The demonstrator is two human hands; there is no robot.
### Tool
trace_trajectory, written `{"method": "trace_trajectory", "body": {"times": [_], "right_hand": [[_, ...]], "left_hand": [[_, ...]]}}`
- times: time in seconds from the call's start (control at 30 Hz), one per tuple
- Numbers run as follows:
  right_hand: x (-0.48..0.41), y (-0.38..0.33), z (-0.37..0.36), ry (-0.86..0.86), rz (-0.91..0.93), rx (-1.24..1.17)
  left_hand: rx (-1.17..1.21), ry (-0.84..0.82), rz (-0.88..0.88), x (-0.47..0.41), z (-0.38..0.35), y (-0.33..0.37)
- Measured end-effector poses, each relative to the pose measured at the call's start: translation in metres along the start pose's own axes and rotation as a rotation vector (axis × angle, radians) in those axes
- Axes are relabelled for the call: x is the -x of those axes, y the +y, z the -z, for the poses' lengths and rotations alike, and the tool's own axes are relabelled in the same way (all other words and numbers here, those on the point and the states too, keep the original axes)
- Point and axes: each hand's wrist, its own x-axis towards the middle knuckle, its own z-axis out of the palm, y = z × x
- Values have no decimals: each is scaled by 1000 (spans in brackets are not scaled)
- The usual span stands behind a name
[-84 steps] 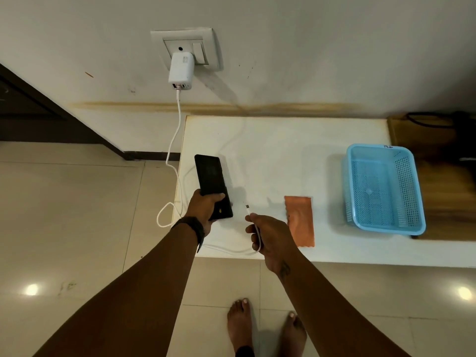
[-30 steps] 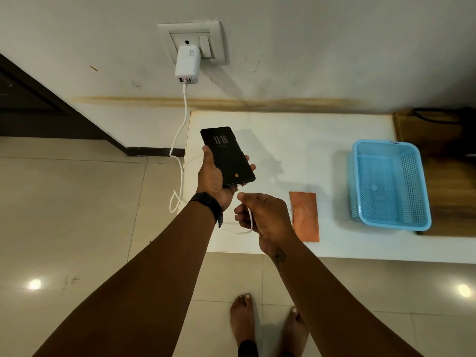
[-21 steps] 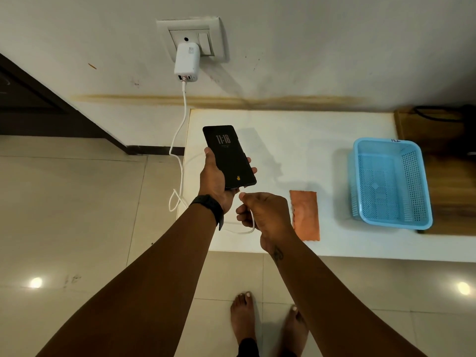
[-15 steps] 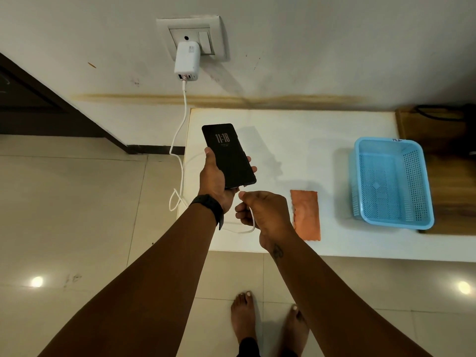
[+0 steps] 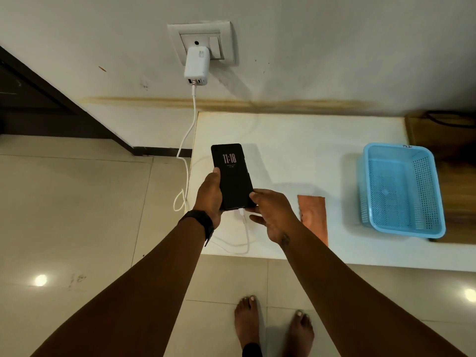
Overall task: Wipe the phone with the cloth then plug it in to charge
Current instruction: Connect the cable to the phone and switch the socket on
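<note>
A black phone (image 5: 231, 173) with its screen lit and showing 11:18 is held over the left part of the white table (image 5: 309, 140). My left hand (image 5: 210, 194) grips its left edge. My right hand (image 5: 273, 215) holds its lower right corner with thumb and fingers, the other fingers spread. The white cable (image 5: 244, 228) is plugged into the phone's bottom end and loops back to the white charger (image 5: 197, 65) in the wall socket (image 5: 201, 41). An orange cloth (image 5: 314, 217) lies flat on the table just right of my right hand.
A light blue perforated plastic basket (image 5: 401, 191) stands at the table's right end, by a wooden surface (image 5: 458, 181). Slack cable hangs off the table's left edge over the tiled floor (image 5: 77, 215). My bare feet (image 5: 273, 328) stand below the table's front edge.
The cable plug went into the phone's bottom. My right hand let go of the cable and took the phone's lower right corner. The phone came lower, toward the table.
</note>
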Motion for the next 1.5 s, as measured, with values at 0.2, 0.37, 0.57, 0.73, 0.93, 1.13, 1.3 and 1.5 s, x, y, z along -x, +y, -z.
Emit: {"method": "trace_trajectory", "body": {"times": [0.2,0.37,0.57,0.73,0.93,1.13,1.3,1.5], "right_hand": [[-23,9,-23,62,-10,77],[-33,21,-35,94,12,212],[-43,33,-39,166,122,418],[-46,33,-40,218,249,673],[-51,32,-43,253,313,784],[-56,33,-48,282,310,754],[-60,35,-49,288,301,743],[-64,21,-46,266,317,672]], "left_hand": [[-421,158,-89,-20,13,5],[-759,202,-162,-34,28,10],[-870,224,-147,-45,36,8],[-861,247,-175,-49,34,2],[-877,266,-178,-52,33,2],[-869,297,-163,-50,29,4],[-916,297,-126,-44,26,6],[-1158,339,-151,-32,10,1]]}}
